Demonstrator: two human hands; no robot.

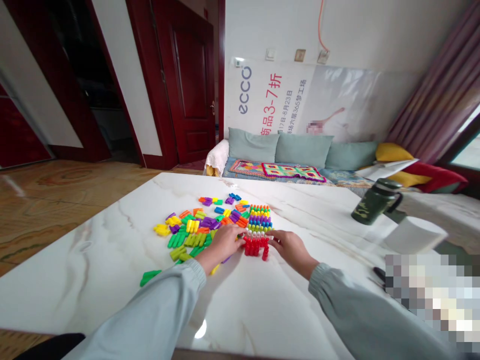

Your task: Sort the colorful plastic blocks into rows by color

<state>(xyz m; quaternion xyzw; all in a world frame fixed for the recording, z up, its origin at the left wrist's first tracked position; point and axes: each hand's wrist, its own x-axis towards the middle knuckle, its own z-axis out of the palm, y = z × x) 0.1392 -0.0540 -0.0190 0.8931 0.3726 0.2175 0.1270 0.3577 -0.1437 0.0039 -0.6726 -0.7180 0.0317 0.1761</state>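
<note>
Grey-blue sleeves (150,305) lie nearest us, over the table (112,240). Working well here, we judge, means a light, level touch at the white row (257,233), between the red peg-like pieces (255,246) and coloured rows (260,219) beyond, so neighbours aren't knocked. Our left hand (225,240) and right hand (290,247) angle inward near that row's opposite ends, fingers partly curled; whether either grips anything, we cannot tell.

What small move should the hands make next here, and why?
Probably the right hand should nudge the rightmost red plastic piece left: a gap shows between its near end and the other red pieces, and that hand's fingertips are right beside it.
</note>
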